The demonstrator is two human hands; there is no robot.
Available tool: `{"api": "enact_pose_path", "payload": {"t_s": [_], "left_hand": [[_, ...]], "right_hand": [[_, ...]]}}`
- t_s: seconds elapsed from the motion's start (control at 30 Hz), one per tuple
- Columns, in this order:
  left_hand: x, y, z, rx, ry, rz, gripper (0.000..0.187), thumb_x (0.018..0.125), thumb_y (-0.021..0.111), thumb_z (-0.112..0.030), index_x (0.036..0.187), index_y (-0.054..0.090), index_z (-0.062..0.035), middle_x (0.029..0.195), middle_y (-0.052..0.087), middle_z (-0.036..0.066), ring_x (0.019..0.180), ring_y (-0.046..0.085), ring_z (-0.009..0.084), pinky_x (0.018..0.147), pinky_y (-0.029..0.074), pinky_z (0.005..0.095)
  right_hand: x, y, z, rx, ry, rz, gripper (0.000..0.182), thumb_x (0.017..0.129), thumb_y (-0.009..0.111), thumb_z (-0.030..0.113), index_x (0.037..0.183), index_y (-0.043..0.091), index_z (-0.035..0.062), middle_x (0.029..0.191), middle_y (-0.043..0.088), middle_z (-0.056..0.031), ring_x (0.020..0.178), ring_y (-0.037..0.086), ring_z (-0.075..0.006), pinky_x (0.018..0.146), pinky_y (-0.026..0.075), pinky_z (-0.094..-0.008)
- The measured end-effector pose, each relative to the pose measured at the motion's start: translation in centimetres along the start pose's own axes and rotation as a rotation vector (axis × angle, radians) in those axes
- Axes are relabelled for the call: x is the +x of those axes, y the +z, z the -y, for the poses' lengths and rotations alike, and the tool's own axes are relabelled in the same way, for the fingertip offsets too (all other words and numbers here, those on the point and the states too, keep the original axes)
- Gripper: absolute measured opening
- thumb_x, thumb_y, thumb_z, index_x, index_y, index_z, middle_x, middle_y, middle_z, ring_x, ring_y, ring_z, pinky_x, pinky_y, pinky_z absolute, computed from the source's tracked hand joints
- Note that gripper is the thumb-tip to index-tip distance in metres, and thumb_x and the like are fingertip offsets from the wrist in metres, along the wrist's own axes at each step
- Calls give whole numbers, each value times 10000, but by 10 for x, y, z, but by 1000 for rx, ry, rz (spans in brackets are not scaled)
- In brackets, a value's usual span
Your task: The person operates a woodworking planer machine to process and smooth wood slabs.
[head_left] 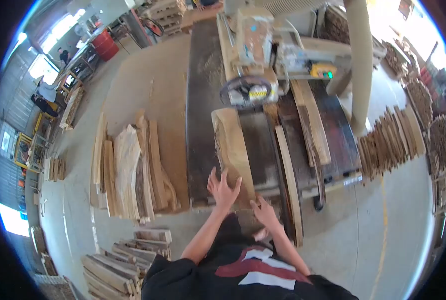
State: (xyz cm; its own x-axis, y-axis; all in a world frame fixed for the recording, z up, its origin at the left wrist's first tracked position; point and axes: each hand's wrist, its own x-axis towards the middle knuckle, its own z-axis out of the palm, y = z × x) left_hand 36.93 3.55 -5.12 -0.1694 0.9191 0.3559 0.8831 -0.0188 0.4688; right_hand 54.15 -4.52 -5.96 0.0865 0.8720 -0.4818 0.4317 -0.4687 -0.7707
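A pale wooden board [234, 145] with a rough, bark-like left edge lies lengthwise on the dark machine table [201, 95]. Its far end is close to the machine's handwheel [246, 91]. My left hand [224, 191] is open, fingers spread, over the left side of the board's near end. With my right hand [265, 212] I grip the right corner of that same end; the fingertips are partly hidden. Right of the board, a long narrow strip of wood [289, 182] lies along a dark rail.
Rough boards [128, 160] are stacked on a brown panel at left. More lumber [113, 270] lies low at front left, and a stack [393, 140] stands at right. A thick hose [361, 65] hangs beside the machine. People [47, 95] are far left near a red barrel [105, 45].
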Motion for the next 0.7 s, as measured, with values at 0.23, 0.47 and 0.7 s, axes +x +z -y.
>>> {"api": "enact_pose_path", "payload": {"t_s": [0.23, 0.47, 0.7], "left_hand": [[-60, 44, -29, -26, 42, 155, 731, 894, 661, -520, 1517, 450, -201, 1575, 249, 332, 1460, 267, 471, 1122, 251, 610], [-42, 58, -37, -39, 23, 137, 711, 888, 666, -520, 1499, 485, -203, 1573, 249, 334, 1450, 285, 470, 1136, 241, 583], [-14, 75, -42, -69, 78, 121, 703, 872, 684, -513, 1468, 524, -178, 1554, 269, 344, 1426, 319, 469, 1133, 251, 567]], "right_hand": [[-77, -17, -68, 309, 267, 171, 612, 1007, 546, 460, 1481, 441, 88, 1001, 704, -185, 815, 721, -273, 624, 590, -421], [-59, -2, -68, 507, 85, 41, 561, 1078, 450, 316, 1594, 260, 207, 775, 669, -80, 547, 672, -179, 459, 510, -300], [-27, -7, -49, 702, 112, 2, 505, 1086, 412, 237, 1580, 311, 200, 685, 650, -73, 513, 643, -151, 453, 500, -285]]}}
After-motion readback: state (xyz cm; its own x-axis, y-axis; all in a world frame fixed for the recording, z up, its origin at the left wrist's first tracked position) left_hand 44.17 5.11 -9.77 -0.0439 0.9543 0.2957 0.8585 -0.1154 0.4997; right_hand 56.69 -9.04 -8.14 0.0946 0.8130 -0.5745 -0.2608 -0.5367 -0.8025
